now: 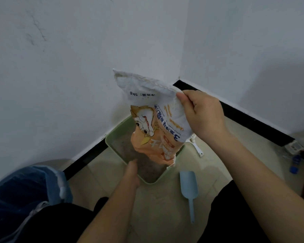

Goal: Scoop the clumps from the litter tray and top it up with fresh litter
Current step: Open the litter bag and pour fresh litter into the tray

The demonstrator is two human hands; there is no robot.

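Head view: R hand point(204, 116) grips upturned bottom of litter bag point(154, 120), mouth down over litter tray point(119, 125) in floor corner. L hand point(132, 166) at tray's near rim, grip unclear. Scoop point(189, 186) lies on floor beside tray: scooping prob. done, top-up underway.

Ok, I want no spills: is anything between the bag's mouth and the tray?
Nothing visible. The bag hangs upended over the tray; the left hand is at the near rim, beside the mouth; the scoop lies outside.

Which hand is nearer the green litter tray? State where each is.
Left. The left hand is at the litter tray's near rim; the right hand is raised above it, gripping the upturned litter bag.
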